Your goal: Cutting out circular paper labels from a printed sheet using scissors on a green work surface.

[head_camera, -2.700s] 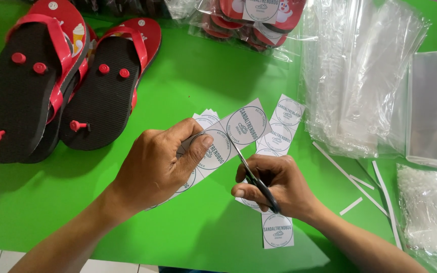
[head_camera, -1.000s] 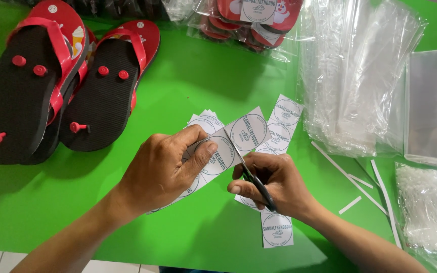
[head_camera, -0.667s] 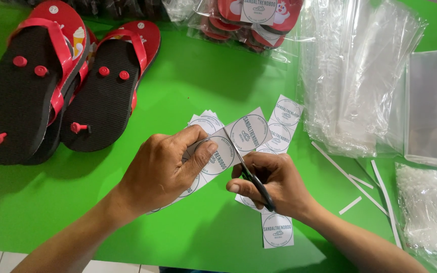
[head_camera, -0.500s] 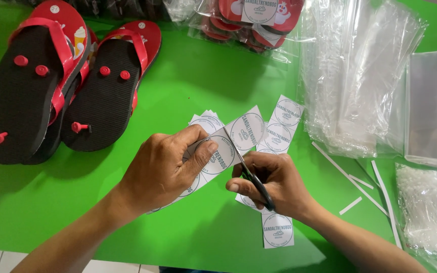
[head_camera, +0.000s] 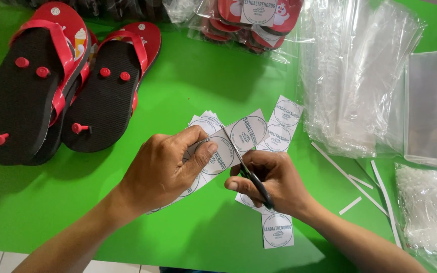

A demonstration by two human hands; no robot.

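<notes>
- Left hand [head_camera: 165,169] pinching label strip [head_camera: 218,156] at frame centre, long axis slanting toward upper right.
- Right hand [head_camera: 271,182] gripping scissors [head_camera: 254,182], blades crossing the strip just right of the left thumb.

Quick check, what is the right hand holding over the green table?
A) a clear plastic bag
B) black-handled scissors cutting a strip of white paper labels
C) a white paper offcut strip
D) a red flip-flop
B: the right hand grips the black-handled scissors, their blades at the strip of white paper labels with round prints that the left hand pinches above the green table.
</notes>
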